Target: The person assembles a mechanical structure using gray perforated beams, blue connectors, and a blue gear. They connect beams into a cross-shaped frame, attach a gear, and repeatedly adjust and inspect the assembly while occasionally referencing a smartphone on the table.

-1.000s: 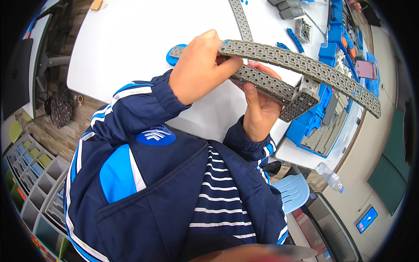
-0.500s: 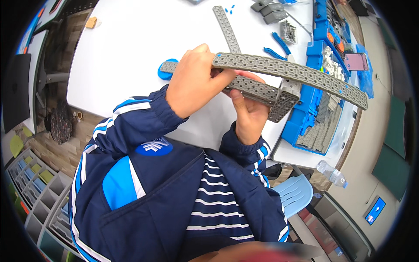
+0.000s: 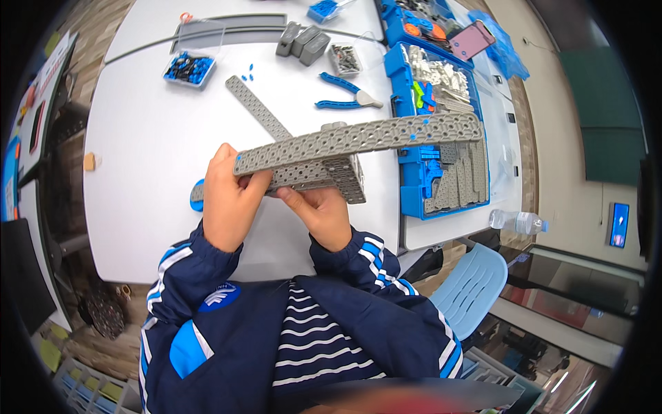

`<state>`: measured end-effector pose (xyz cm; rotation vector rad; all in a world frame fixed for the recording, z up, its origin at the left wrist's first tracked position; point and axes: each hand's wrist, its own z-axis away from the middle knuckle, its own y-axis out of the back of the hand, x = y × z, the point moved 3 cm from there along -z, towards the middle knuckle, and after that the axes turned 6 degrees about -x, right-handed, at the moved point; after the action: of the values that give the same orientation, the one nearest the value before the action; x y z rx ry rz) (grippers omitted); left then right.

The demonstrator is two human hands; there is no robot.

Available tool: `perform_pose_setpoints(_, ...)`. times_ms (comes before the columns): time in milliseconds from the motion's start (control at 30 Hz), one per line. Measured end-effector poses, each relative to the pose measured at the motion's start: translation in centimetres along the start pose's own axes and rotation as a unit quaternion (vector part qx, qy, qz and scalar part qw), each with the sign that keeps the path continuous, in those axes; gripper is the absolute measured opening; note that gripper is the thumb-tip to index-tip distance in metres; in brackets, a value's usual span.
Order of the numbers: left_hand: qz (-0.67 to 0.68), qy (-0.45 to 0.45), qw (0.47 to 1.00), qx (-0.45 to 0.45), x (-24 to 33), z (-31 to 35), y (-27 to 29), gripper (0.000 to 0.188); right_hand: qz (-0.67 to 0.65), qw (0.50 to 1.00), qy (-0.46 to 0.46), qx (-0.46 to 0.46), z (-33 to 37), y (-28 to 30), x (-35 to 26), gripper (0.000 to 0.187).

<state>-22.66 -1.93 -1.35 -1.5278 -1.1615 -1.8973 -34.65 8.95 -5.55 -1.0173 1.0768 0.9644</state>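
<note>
Both hands are closed on an assembly of grey perforated plastic beams (image 3: 358,138), held above the white table. Its longest beam runs to the right, with a few blue pins in its holes. My left hand (image 3: 233,200) grips the near left end, thumb and fingers pinching the beams. From below, my right hand (image 3: 324,215) holds the lower beam, its thumb lying along the side; the other fingers are mostly hidden. Beyond the assembly a narrow grey strip (image 3: 258,107) slants away, its near end hidden. A blue round piece (image 3: 197,196) shows beside my left hand.
Blue-handled pliers (image 3: 345,96), a box of small grey parts (image 3: 344,60), grey blocks (image 3: 303,43) and a box of blue and black pins (image 3: 189,69) are farther back. Blue parts cases (image 3: 412,207) stand at the right, near a phone (image 3: 472,39) and a bottle (image 3: 518,221).
My view has shifted, so the table and cases sit farther left. The assembly has turned, its long beam now rising toward the right. Both hands keep their hold.
</note>
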Motion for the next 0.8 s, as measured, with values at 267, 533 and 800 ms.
perform_pose_setpoints(267, 0.031, 0.018, 0.999, 0.002, -0.5, -0.3, -0.2, 0.014, -0.044, 0.999, 0.017, 0.018, 0.1, -0.2, 0.9, 0.037)
perform_pose_setpoints(533, 0.079, 0.019, 0.997, -0.017, -0.1, -0.4, -0.5, 0.011, -0.001, 0.998, -0.06, -0.007, 0.4, -0.1, 0.2, 0.043)
perform_pose_setpoints(800, 0.119, -0.039, 0.992, -0.013, -0.2, -0.5, -0.7, 0.018, 0.033, 0.995, -0.092, -0.001, 0.3, 0.0, 0.9, 0.046)
